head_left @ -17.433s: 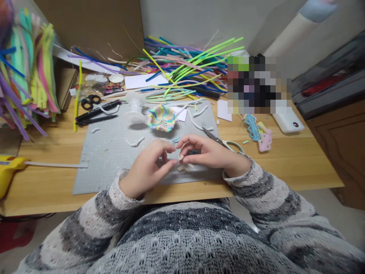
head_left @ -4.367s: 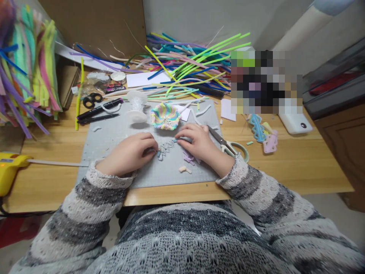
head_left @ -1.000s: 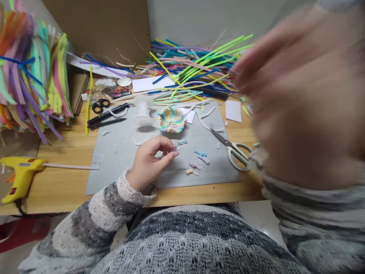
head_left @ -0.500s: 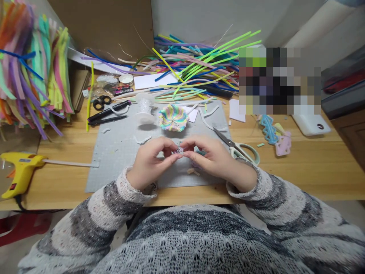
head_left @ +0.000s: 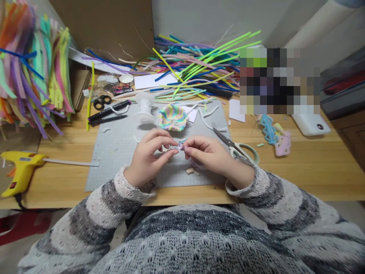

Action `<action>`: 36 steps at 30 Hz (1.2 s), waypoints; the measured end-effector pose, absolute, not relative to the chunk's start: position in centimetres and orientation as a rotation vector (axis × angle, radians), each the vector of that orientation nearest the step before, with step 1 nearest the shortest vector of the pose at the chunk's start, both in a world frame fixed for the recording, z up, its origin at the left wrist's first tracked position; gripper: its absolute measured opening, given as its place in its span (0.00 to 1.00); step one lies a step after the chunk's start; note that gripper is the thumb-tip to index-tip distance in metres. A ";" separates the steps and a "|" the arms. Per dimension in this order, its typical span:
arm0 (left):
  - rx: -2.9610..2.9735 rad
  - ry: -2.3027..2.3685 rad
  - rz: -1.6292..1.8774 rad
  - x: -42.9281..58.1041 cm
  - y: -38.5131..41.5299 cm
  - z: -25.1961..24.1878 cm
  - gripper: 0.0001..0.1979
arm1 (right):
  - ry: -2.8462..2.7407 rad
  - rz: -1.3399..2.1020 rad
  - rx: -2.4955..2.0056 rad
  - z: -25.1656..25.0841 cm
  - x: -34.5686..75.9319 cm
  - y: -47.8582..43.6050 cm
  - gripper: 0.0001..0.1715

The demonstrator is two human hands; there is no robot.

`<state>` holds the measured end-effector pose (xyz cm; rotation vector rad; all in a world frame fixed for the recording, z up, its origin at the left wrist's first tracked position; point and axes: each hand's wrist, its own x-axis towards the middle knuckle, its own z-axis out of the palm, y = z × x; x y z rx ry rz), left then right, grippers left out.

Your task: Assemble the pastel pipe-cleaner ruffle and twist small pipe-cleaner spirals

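A short purple pipe cleaner (head_left: 180, 147), bent into a small curl, is pinched between my two hands over the grey cutting mat (head_left: 114, 163). My left hand (head_left: 151, 155) grips its left end with thumb and fingertips, and my right hand (head_left: 209, 154) pinches the right end. Its exact shape is partly covered by the fingers. Just beyond sits a ruffled pastel piece (head_left: 172, 118) of striped pipe cleaners. Small beige scraps (head_left: 192, 171) lie below my right hand. Scissors (head_left: 236, 146) with pale green handles rest open beside it.
A yellow glue gun (head_left: 21, 171) lies at the left. A spool of clear thread (head_left: 143, 108) stands on the mat near black markers (head_left: 110, 112). Loose pipe cleaners (head_left: 199, 64) are heaped at the back, with bundles (head_left: 34, 72) upper left. Blue and pink shapes (head_left: 268, 129) lie right.
My hands have drawn slightly apart, and more of the purple curl shows between the fingertips. My left hand has shifted a little up and left. The things on the table have stayed put.
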<state>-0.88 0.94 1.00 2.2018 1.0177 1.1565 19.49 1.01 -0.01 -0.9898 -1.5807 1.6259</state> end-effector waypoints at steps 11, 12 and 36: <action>2.286 1.009 1.122 -0.8 0.9 0.8 0.02 | -1.638 1.592 -1.084 -0.3 19.5 1.2 0.13; 2.277 1.024 1.116 -0.9 0.9 0.8 0.01 | -1.643 1.549 -1.128 -0.3 19.5 1.3 0.13; 2.079 1.444 1.128 -1.8 1.6 1.1 0.04 | -1.840 0.670 -1.174 -0.6 21.1 3.7 0.06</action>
